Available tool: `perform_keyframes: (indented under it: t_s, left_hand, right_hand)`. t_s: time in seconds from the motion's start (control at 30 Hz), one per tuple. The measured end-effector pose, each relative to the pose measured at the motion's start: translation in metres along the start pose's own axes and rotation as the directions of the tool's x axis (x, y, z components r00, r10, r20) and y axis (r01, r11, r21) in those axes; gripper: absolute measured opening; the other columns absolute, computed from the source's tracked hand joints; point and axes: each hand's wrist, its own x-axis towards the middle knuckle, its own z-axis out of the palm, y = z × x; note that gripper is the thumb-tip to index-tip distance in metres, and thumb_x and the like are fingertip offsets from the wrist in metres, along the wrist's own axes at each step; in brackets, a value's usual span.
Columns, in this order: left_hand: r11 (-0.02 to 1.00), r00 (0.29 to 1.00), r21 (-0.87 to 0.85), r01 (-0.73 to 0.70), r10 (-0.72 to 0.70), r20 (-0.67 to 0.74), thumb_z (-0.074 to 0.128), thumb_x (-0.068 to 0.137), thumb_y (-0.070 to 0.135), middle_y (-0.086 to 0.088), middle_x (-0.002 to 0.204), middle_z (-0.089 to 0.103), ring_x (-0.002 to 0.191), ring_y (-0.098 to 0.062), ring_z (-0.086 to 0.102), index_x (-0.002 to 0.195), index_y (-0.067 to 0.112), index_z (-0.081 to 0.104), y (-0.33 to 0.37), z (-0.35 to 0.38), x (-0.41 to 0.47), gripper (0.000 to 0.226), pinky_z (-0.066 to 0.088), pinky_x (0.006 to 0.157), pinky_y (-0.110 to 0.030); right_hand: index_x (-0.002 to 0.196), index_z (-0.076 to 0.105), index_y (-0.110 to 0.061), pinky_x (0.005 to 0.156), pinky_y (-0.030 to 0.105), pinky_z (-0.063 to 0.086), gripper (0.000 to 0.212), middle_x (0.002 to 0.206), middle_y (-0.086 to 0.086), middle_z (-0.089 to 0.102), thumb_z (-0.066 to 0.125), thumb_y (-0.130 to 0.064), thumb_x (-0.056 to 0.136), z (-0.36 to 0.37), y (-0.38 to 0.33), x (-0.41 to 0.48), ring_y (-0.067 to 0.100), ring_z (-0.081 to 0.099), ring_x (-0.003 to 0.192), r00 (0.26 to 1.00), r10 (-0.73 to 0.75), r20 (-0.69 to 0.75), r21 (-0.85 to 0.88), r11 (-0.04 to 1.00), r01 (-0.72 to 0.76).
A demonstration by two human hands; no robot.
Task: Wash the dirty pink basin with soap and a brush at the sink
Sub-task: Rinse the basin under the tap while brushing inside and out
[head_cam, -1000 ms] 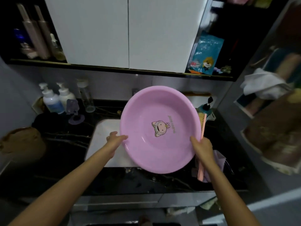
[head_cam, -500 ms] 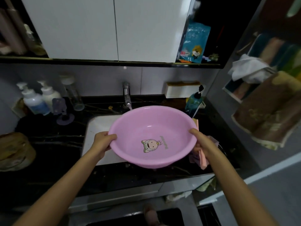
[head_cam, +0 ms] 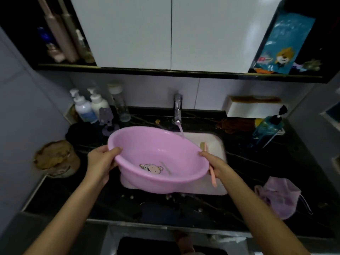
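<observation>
You are holding the pink basin [head_cam: 158,159] over the white sink [head_cam: 215,142], tilted so its far rim dips toward the tap [head_cam: 177,109], and the running stream lands right at that far rim rather than in the bowl. That is the likeliest trouble: water striking the lip could sheet off toward the black counter's [head_cam: 257,172] back edge instead of collecting inside. Your left hand [head_cam: 101,162] is clamped on the near-left rim, thumb over the lip. Your right hand [head_cam: 215,165] pinches the right rim while also keeping the pink brush [head_cam: 211,166] pressed against the outside, a doubled grip that I judge weak; as the basin fills and gets heavy, the wet rim or the brush may slip into the sink. The basin itself is smooth, glossy plastic with a cartoon print on its floor; I cannot make out any dirt at this sharpness.
</observation>
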Motion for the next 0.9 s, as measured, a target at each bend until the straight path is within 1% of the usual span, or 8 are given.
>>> perform_keyframes:
  t_s: [0.13,0.23,0.33,0.47,0.6,0.7,0.77,0.9]
  left_hand:
    - [0.994,0.992,0.006,-0.110,0.110,-0.058,0.064,0.083,0.003,-0.010,0.086,0.066,0.076,-0.020,0.062,0.106,0.006,0.064,0.015,-0.007,-0.011,0.023,0.056,0.060,-0.022]
    - [0.979,0.974,0.043,-0.200,0.203,-0.101,0.065,0.083,0.003,-0.008,0.093,0.069,0.081,-0.022,0.065,0.116,0.012,0.062,0.018,-0.002,-0.016,0.034,0.058,0.069,-0.032]
    - [0.961,0.960,0.115,-0.252,0.264,-0.096,0.066,0.082,0.002,-0.008,0.103,0.069,0.089,-0.024,0.068,0.125,0.012,0.058,0.014,0.001,-0.018,0.045,0.059,0.076,-0.039]
    - [0.941,0.946,0.171,-0.291,0.310,-0.096,0.066,0.082,-0.001,-0.012,0.107,0.069,0.095,-0.032,0.067,0.129,0.011,0.056,0.005,0.001,-0.016,0.050,0.056,0.083,-0.048]
    - [0.931,0.929,0.145,-0.334,0.351,-0.116,0.064,0.082,-0.003,-0.003,0.104,0.069,0.091,-0.023,0.069,0.127,0.014,0.056,-0.002,0.010,-0.019,0.049,0.058,0.077,-0.033]
    - [0.933,0.928,0.123,-0.339,0.353,-0.119,0.065,0.082,-0.003,0.009,0.099,0.072,0.088,-0.015,0.069,0.123,0.017,0.059,-0.013,0.016,-0.020,0.046,0.057,0.077,-0.027]
    - [0.936,0.935,0.118,-0.331,0.342,-0.095,0.069,0.080,0.001,0.009,0.098,0.072,0.088,-0.014,0.069,0.121,0.018,0.060,-0.021,0.015,-0.018,0.046,0.057,0.076,-0.026]
    - [0.952,0.955,0.122,-0.282,0.290,-0.057,0.065,0.082,-0.001,-0.001,0.101,0.069,0.089,-0.017,0.067,0.116,0.018,0.061,-0.032,0.021,-0.013,0.039,0.057,0.076,-0.028]
  right_hand:
    - [0.118,0.057,0.008,0.078,0.034,0.055,0.052,0.105,0.019,0.067,0.068,-0.029,0.085,0.025,0.000,0.025,0.027,0.064,0.086,0.997,-0.005,0.071,-0.121,0.993,0.013]
    - [0.117,0.059,0.007,0.070,0.030,0.054,0.054,0.111,0.018,0.066,0.065,-0.037,0.087,0.043,-0.005,0.044,0.028,0.064,0.094,0.992,-0.008,0.125,-0.189,0.981,0.031]
    - [0.108,0.065,0.000,0.075,0.031,0.055,0.056,0.105,0.013,0.069,0.062,-0.051,0.084,0.061,-0.009,0.062,0.026,0.065,0.095,0.986,-0.032,0.161,-0.200,0.978,0.065]
    - [0.099,0.069,-0.010,0.087,0.041,0.055,0.074,0.094,0.011,0.073,0.068,-0.073,0.061,0.068,-0.004,0.085,0.028,0.068,0.091,0.986,-0.036,0.164,-0.180,0.981,0.065]
    - [0.107,0.068,-0.008,0.086,0.046,0.055,0.079,0.091,0.010,0.074,0.075,-0.065,0.053,0.063,0.002,0.101,0.028,0.070,0.088,0.985,-0.049,0.166,-0.140,0.987,0.073]
    - [0.098,0.066,-0.008,0.074,0.037,0.058,0.066,0.089,0.008,0.072,0.074,-0.062,0.062,0.058,-0.003,0.082,0.025,0.068,0.083,0.997,-0.055,0.047,-0.093,0.994,0.059]
    - [0.107,0.062,-0.006,0.063,0.028,0.051,0.055,0.096,0.008,0.068,0.073,-0.049,0.075,0.049,-0.002,0.077,0.025,0.065,0.084,0.996,-0.088,-0.008,-0.044,0.995,0.088]
    - [0.119,0.058,0.005,0.074,0.031,0.052,0.052,0.108,0.015,0.065,0.075,-0.022,0.077,0.017,-0.005,0.074,0.031,0.062,0.094,0.993,-0.121,-0.002,0.021,0.992,0.121]
